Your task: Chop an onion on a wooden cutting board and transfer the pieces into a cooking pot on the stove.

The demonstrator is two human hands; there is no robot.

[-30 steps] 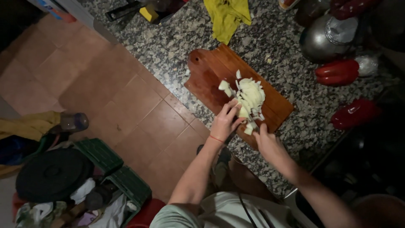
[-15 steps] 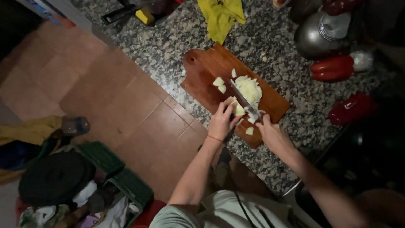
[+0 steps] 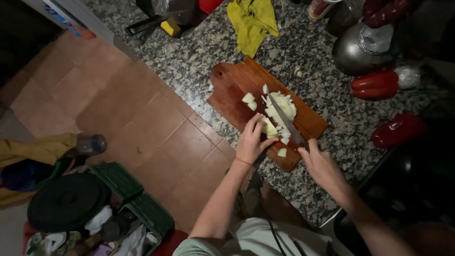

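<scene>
The person is standing at a granite counter (image 3: pixel 199 52) and is working over a wooden cutting board (image 3: pixel 232 85) that is lying diagonally on it. On the board a pile of chopped onion (image 3: pixel 283 105) is sitting near the middle, with 2 loose pieces a little apart toward the board's handle end. The knife (image 3: pixel 284 118) is lying with its long axis running from the right hand (image 3: pixel 322 166) up and away across the pile, its tip reaching the far side of the onion. The right hand's fingers are curled closed around the handle at the near edge of the board. The left hand (image 3: pixel 251 142) is the nearer one to the onion: its fingers are bent, only partly open, and the fingertips are pressing on a pale piece (image 3: pixel 269 128) just beside the blade. A yellow cloth (image 3: pixel 251 21) and 2 red peppers (image 3: pixel 374 84) are lying well apart on the counter.
</scene>
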